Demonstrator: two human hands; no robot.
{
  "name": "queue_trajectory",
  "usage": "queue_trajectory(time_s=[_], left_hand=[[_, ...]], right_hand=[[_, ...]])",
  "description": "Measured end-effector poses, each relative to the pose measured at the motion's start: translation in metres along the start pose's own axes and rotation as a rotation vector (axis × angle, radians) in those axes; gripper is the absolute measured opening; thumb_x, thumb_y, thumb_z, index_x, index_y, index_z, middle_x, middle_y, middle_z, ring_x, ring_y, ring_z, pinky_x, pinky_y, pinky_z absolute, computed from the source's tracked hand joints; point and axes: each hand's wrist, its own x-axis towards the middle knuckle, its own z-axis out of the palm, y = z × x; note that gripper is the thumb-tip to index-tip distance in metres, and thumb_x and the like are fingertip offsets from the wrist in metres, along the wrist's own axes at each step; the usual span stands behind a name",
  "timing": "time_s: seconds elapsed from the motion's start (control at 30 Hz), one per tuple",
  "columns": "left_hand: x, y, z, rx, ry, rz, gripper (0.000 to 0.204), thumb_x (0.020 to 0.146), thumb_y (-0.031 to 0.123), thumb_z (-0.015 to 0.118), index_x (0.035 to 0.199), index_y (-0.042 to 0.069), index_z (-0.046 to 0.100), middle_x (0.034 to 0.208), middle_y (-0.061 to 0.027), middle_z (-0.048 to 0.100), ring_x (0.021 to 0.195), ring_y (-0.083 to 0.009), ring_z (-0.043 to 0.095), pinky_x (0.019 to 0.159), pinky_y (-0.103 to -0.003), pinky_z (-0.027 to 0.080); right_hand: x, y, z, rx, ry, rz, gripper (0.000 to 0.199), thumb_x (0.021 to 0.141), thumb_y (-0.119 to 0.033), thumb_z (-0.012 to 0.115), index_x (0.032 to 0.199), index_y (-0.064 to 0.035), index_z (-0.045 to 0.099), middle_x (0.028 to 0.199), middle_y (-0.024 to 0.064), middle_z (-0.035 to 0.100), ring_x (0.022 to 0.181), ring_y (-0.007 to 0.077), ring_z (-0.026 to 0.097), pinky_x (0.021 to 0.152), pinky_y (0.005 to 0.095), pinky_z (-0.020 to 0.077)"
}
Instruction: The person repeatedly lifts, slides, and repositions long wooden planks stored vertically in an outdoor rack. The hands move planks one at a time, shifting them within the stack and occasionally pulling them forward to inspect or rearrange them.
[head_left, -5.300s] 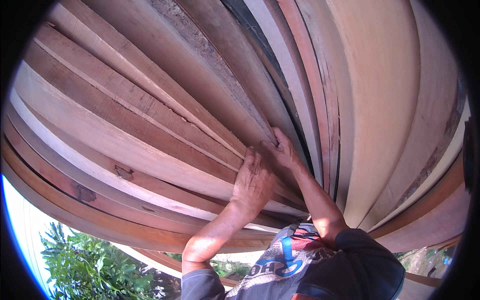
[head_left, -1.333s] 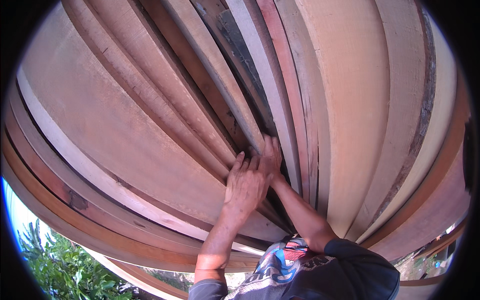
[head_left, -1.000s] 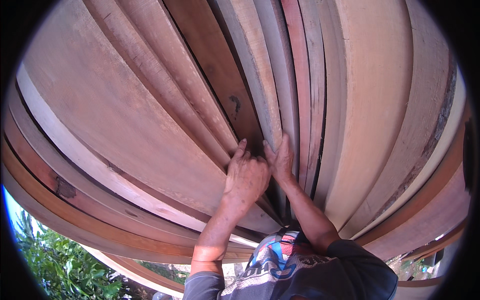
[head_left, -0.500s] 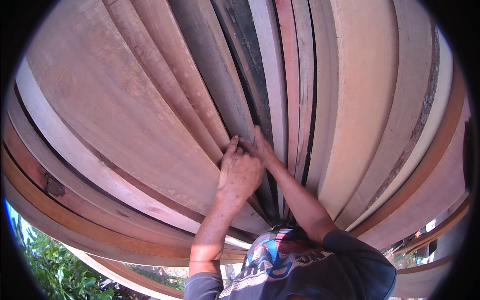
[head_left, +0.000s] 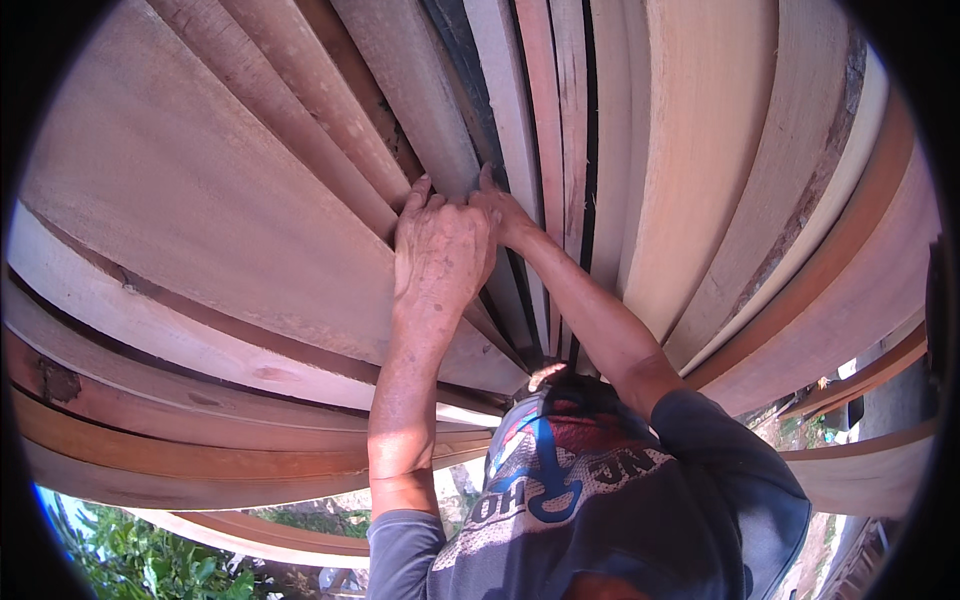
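Observation:
A long grey-brown wooden plank [head_left: 405,80] runs up and away between my hands, among many boards fanned out in the view. My left hand [head_left: 440,245] is closed at its left edge, index finger pointing up along it. At the opposite edge my right hand [head_left: 503,215] is closed too, one finger stretched up along the side. The two hands nearly touch, and they hide the plank's width where they hold it; the thumbs do not show. Left of it a dark gap exposes a brown board [head_left: 355,75]. On the right lies a narrow dark strip [head_left: 465,60].
A wide brown board [head_left: 200,200] spreads out at left. Pale boards [head_left: 705,130] stand at right, one with a bark edge [head_left: 825,215]. Further boards [head_left: 200,455] curve below. Green leaves [head_left: 165,560] show at lower left.
Both hands have moved up and slightly left in the picture, still at the plank. The plank sits closer to the pale board on its right, and a gap shows on its left.

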Motion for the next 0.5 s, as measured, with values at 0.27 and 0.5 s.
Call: queue_trajectory(time_s=[0.27, 0.5], left_hand=[[0.003, 0.004, -0.010, -0.174, 0.089, -0.037, 0.022, 0.097, 0.021, 0.063, 0.102, 0.001, 0.071, 0.091, -0.0197, 0.074, 0.091, -0.0358, 0.072, 0.103, -0.046, 0.050], [0.015, 0.004, -0.009, -0.578, 0.371, -0.089, 0.032, 0.097, 0.019, 0.064, 0.124, 0.003, 0.069, 0.113, -0.0224, 0.072, 0.104, -0.0397, 0.069, 0.094, -0.046, 0.055]], right_hand=[[-0.084, -0.077, -0.097, 0.378, 0.601, -0.166, 0.026, 0.102, -0.006, 0.060, 0.125, -0.0005, 0.070, 0.114, 0.0141, 0.071, 0.102, 0.0183, 0.070, 0.090, 0.0287, 0.0525], [-0.189, -0.149, -0.180, 0.042, 1.086, -0.666, 0.032, 0.100, -0.005, 0.060, 0.131, 0.0008, 0.065, 0.121, 0.0181, 0.070, 0.118, 0.0255, 0.064, 0.100, 0.0354, 0.0514]])
